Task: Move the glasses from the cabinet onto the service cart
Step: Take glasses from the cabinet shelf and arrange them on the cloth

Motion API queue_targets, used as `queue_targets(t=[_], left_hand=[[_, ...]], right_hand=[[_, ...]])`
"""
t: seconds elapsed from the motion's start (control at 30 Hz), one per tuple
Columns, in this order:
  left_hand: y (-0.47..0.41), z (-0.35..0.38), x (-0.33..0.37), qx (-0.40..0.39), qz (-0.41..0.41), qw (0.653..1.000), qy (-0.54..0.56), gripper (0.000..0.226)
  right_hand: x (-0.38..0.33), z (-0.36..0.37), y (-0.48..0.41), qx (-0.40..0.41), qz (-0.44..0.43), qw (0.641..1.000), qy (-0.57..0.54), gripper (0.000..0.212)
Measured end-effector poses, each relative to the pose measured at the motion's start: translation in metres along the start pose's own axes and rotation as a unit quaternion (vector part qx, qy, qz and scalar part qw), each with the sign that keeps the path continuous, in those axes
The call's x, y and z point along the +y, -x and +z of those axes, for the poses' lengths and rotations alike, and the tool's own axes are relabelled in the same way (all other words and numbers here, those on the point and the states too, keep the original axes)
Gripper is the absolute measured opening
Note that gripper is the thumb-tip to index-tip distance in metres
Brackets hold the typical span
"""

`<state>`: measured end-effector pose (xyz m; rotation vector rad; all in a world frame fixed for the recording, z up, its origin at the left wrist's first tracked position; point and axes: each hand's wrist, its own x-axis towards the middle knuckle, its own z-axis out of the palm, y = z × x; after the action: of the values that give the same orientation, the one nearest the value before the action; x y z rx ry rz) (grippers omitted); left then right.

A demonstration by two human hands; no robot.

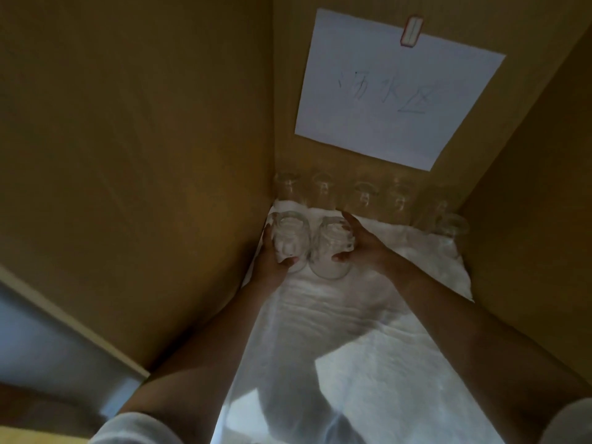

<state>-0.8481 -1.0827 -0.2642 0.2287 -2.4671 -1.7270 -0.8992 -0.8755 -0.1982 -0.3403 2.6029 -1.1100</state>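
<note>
Inside a wooden cabinet, a white cloth covers the shelf. My left hand grips a clear glass by the left wall. My right hand grips a second clear glass right beside it; the two glasses touch. Both stand upside down on the cloth. Several more clear glasses line the back wall in a row, and one glass stands at the right. The service cart is out of view.
Wooden cabinet walls close in at left and right. A white paper sign with handwriting hangs on the back panel, held by a strip of tape. The front half of the cloth holds no glasses.
</note>
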Motion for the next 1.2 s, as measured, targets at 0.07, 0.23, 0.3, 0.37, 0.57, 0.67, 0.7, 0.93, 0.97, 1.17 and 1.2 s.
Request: queue_targets(t=[0.07, 0.23, 0.3, 0.37, 0.57, 0.67, 0.7, 0.93, 0.97, 1.17, 1.2], left_hand=[[-0.001, 0.000, -0.001, 0.003, 0.006, 1.000, 0.001, 0.099], [-0.001, 0.000, 0.001, -0.002, 0.007, 1.000, -0.002, 0.101], [-0.002, -0.002, 0.002, -0.007, 0.003, 1.000, 0.011, 0.102], [-0.004, -0.004, 0.004, -0.014, 0.007, 1.000, 0.019, 0.101], [-0.004, -0.009, -0.001, -0.032, -0.013, 0.999, 0.038, 0.101], [-0.005, -0.009, 0.001, -0.032, -0.003, 0.999, 0.032, 0.103], [-0.006, -0.009, 0.000, -0.031, 0.001, 0.999, 0.023, 0.103], [-0.006, -0.006, 0.003, -0.014, 0.024, 0.999, -0.028, 0.107], [-0.007, -0.006, 0.004, -0.009, 0.025, 0.999, -0.032, 0.107], [0.000, 0.000, 0.012, 0.031, -0.034, 0.993, -0.108, 0.098], [0.009, 0.004, 0.016, 0.040, -0.069, 0.990, -0.116, 0.096]], right_hand=[[0.003, -0.002, -0.002, -0.018, 0.004, 1.000, -0.003, 0.112], [0.006, -0.008, -0.012, -0.052, 0.002, 0.998, -0.024, 0.107], [0.005, -0.011, -0.014, -0.060, 0.010, 0.998, -0.025, 0.105], [0.002, -0.014, -0.017, -0.069, 0.001, 0.998, 0.011, 0.103], [-0.016, -0.023, -0.028, -0.086, -0.041, 0.956, 0.277, 0.108], [-0.024, -0.013, -0.021, -0.037, -0.049, 0.944, 0.325, 0.098], [-0.025, -0.008, -0.017, -0.014, -0.047, 0.941, 0.333, 0.097], [0.001, 0.022, 0.015, 0.127, -0.002, 0.976, 0.175, 0.095], [0.006, 0.026, 0.020, 0.118, 0.008, 0.980, 0.158, 0.095], [0.023, 0.044, 0.046, -0.029, 0.053, 0.982, 0.179, 0.080], [0.025, 0.045, 0.050, -0.053, 0.055, 0.978, 0.195, 0.074]])
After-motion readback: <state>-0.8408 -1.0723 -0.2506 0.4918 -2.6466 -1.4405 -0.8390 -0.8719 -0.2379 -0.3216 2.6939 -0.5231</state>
